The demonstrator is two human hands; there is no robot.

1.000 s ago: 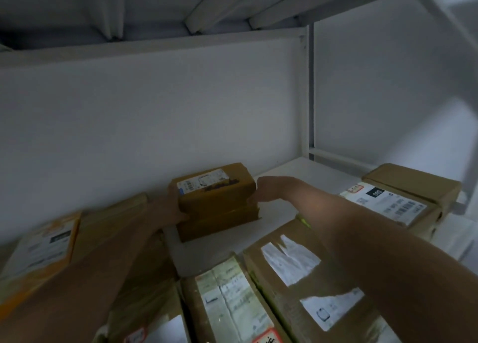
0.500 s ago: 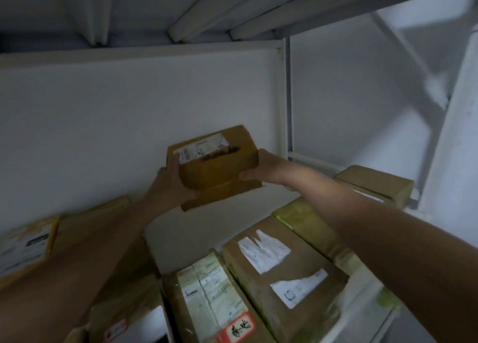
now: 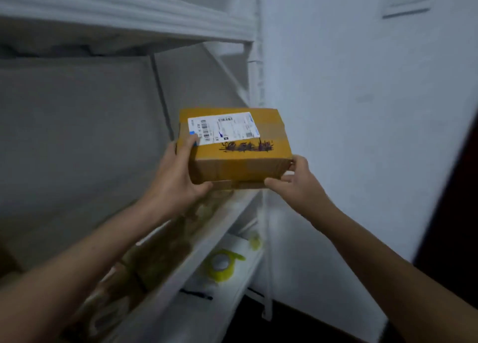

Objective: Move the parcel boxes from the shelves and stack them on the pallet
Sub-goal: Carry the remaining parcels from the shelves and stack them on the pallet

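Note:
A small brown parcel box (image 3: 240, 159) with a white shipping label and dark scribbles on top is held in the air in front of the white shelf unit (image 3: 207, 228). My left hand (image 3: 178, 177) grips its left side, thumb on the label corner. My right hand (image 3: 294, 184) grips its lower right corner. Other brown parcels (image 3: 155, 249) lie blurred on the shelf below my left arm. The pallet is out of view.
A yellow-green tape dispenser (image 3: 222, 263) lies on the lower shelf. An upper shelf board (image 3: 129, 8) runs overhead. A white wall (image 3: 362, 109) stands to the right, with a dark edge (image 3: 455, 213) at far right.
The box has come off the shelf, out of the shelf bay and toward me, with both hands still holding it. The view has swung right, past the shelf's end post.

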